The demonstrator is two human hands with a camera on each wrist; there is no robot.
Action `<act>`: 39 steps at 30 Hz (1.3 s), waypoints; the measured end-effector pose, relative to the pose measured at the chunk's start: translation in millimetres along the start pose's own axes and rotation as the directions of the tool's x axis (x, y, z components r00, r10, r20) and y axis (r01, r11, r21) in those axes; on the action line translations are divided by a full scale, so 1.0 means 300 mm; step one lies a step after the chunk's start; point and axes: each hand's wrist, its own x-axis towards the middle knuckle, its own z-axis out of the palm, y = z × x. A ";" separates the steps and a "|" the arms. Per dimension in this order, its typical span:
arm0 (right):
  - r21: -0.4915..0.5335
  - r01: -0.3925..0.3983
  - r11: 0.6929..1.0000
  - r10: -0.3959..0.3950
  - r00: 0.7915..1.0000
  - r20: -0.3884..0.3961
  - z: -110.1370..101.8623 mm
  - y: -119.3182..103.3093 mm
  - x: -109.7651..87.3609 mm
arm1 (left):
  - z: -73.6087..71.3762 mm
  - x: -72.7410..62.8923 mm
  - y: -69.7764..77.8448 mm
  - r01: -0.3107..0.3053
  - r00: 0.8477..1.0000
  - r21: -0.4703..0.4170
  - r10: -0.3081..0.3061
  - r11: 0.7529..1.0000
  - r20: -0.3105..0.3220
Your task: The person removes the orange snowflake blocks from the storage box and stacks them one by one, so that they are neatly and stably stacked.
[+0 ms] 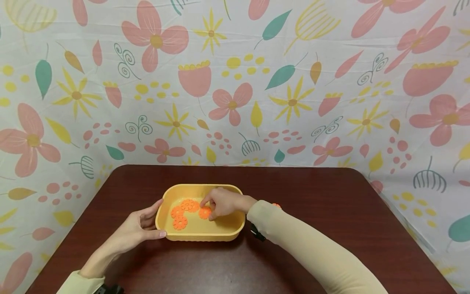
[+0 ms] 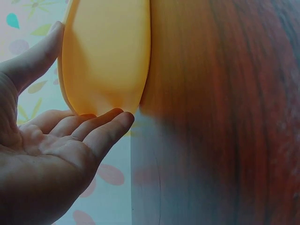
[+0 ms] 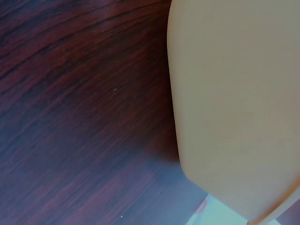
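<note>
A shallow yellow tray (image 1: 166, 212) of smooth matte plastic, rectangular with rounded corners and a rolled rim, sits at the lower centre of the head view on a dark reddish-brown surface (image 1: 330, 212) with a streaky wood grain. Inside it lie flat orange flower-shaped discs (image 1: 180, 222) with scalloped edges and small holes, clustered in the tray's left half. The right hand (image 1: 225, 203) reaches into the tray, its grip a pinch of curled fingertips on one orange disc (image 1: 204, 212) near the middle. The left hand (image 1: 137, 228) rests against the tray's left outer wall, fingers nearly straight and thumb along the near edge; its grip is loose and open. A thin cloth backdrop (image 1: 235, 81) printed with pink flowers, yellow blossoms and teal leaves fills the upper frame. No writing shows anywhere.
</note>
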 end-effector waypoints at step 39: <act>0.096 0.053 0.994 -0.050 0.998 -0.035 -0.006 -0.027 -0.020 | -0.001 0.001 -0.005 -0.011 1.000 0.002 0.011 1.000 0.002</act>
